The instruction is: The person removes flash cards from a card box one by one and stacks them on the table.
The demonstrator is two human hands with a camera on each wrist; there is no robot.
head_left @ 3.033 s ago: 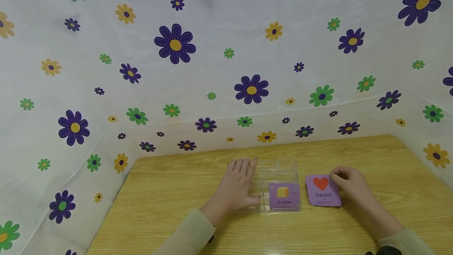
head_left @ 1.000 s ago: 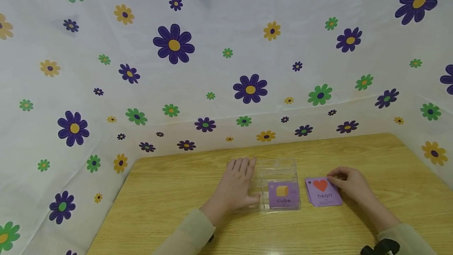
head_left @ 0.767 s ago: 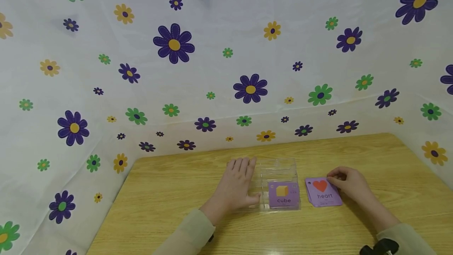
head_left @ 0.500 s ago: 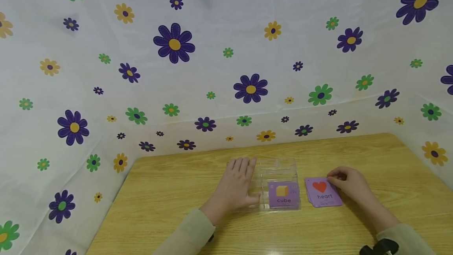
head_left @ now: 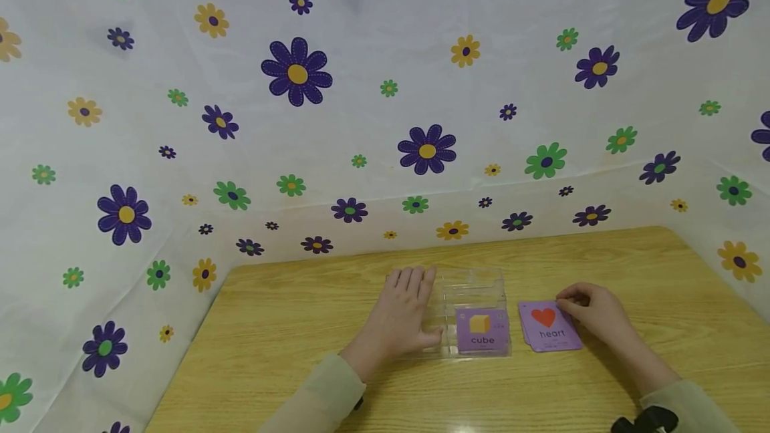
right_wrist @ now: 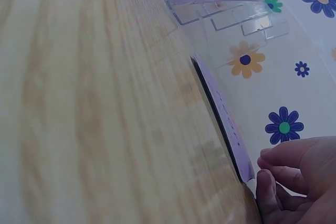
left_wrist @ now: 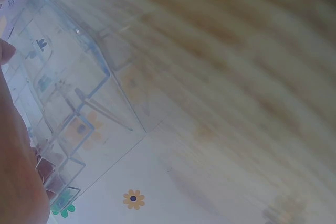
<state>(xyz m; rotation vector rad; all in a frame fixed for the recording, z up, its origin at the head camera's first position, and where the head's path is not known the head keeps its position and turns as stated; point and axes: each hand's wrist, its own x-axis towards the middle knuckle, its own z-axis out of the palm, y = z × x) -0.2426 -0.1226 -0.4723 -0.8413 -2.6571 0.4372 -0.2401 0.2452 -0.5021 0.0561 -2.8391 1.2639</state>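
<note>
A clear plastic tiered card holder [head_left: 475, 279] stands mid-table, with a purple "cube" flashcard [head_left: 482, 330] in its front right slot. My left hand [head_left: 404, 313] grips the holder's left part, thumb toward the front and fingers over the back; in the left wrist view some fingertips show through the plastic. To the right lies a purple "heart" flashcard [head_left: 550, 326] on top of other cards, whose edges peek out at its lower left. My right hand [head_left: 592, 313] pinches its upper right corner between thumb and fingers. The right wrist view shows the stack [right_wrist: 223, 121] edge-on.
The wood-grain table [head_left: 271, 353] runs back to a white cloth [head_left: 361, 39] printed with flowers, which rises behind and on both sides. A dark object [head_left: 646, 419] sits by the right sleeve at the lower edge.
Since three seconds ago the "heart" card has shifted and turned slightly, with other card edges now showing under it. The left hand and holder have stayed put; the last second shows almost no movement.
</note>
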